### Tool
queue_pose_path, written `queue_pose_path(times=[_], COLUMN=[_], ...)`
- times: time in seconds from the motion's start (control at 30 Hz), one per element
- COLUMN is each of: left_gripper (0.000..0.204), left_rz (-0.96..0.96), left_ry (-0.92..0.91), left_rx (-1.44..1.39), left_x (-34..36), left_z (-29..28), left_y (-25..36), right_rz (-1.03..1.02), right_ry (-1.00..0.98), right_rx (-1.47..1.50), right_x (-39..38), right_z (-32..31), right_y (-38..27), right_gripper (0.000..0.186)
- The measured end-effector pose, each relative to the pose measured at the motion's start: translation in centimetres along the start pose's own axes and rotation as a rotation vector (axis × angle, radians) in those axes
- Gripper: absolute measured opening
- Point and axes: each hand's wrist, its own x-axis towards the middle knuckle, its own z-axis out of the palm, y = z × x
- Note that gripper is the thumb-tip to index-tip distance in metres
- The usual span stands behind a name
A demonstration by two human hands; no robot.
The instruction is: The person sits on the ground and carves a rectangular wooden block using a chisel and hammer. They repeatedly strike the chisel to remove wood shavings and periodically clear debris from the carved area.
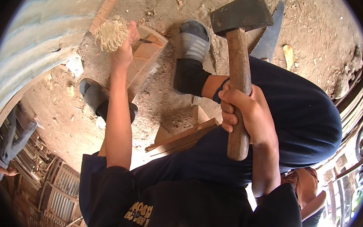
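My left hand (125,47) is closed around a chisel. Its frayed, fibrous handle end (111,35) sticks out on the left, and the thin dark blade (145,41) shows on the right, over a pale wooden board (144,71) on the ground. Pencil-like lines and a cut-looking face show on the board. Farther right, my right hand (248,111) grips an axe by its wooden handle (239,63). The dark wedge-shaped axe head (242,15) is raised, apart from the chisel.
A handsaw (268,39) lies beyond my bent right knee. Wooden pieces (184,136) lie by my legs. Corrugated metal sheeting (41,30) stands at left. One person (15,141) is at far left, another (307,190) at lower right. My sandalled foot (192,45) is beside the board.
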Motion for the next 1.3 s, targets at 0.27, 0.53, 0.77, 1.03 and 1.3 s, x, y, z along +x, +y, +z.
queue_pose_path(times=[0.27, 0.53, 0.77, 1.03, 1.3], left_gripper=[0.041, 0.04, 0.016, 0.025, 0.008], left_rz=[0.021, 0.053, 0.399, 0.666, 0.645], left_ry=[-0.029, 0.054, 0.281, 0.165, 0.137], left_rx=[-0.011, 0.097, 0.782, 1.207, 0.593], left_x=[0.2, -1.3, -4.0, -2.2, -1.1], left_z=[-0.7, 0.6, -2.1, 2.4, 2.5], left_y=[-0.9, -0.8, -9.3, -4.5, -0.6], right_rz=[-0.022, -0.079, -0.087, -0.454, -1.146], right_ry=[0.015, 0.03, -0.218, 0.09, -0.146], right_rx=[-0.096, -0.187, -0.064, -0.683, -0.388], right_x=[-0.1, 0.0, -0.2, -0.4, -9.4], right_z=[0.4, 0.5, 2.5, 3.0, 11.6], right_y=[0.3, 0.8, 1.4, 3.3, -3.3], right_gripper=[0.009, 0.008, 0.013, 0.044, 0.028])
